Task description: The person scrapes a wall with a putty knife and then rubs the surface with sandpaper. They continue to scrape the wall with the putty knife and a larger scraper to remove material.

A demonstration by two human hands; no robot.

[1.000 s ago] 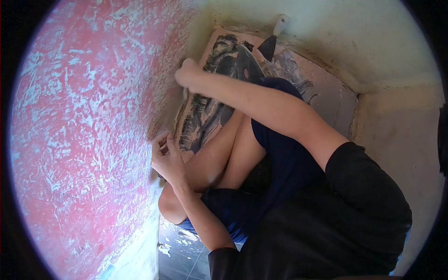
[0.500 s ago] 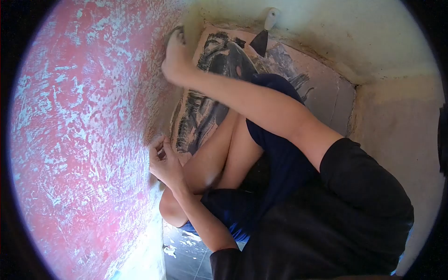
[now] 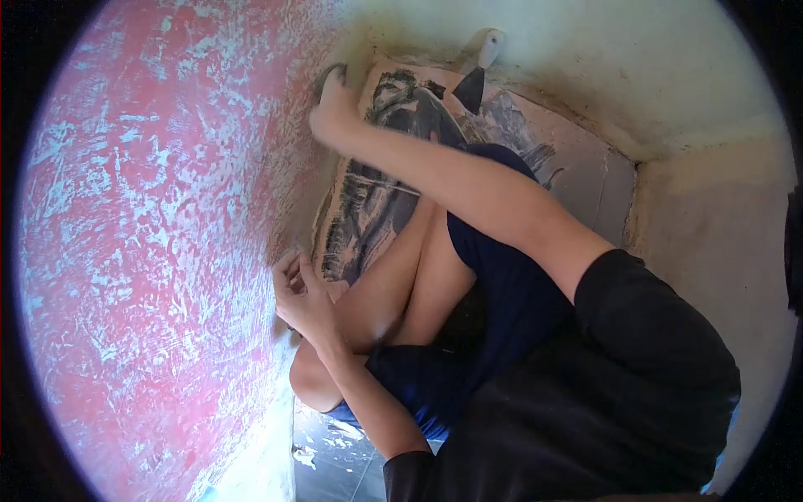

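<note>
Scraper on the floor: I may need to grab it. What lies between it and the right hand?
Only black-smeared floor tile lies between the scraper and the right hand, in the head view.

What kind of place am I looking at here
Probably a room being stripped or renovated, seen from a low corner. The red wall is heavily scraped, with pale patches showing through. A putty knife lies on the smeared floor tile, and the right hand presses against the wall.

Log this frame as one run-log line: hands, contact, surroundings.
right hand: pressed to red wall, something dark under fingers | left hand: curled at wall base | scraper lying apart on floor
</note>
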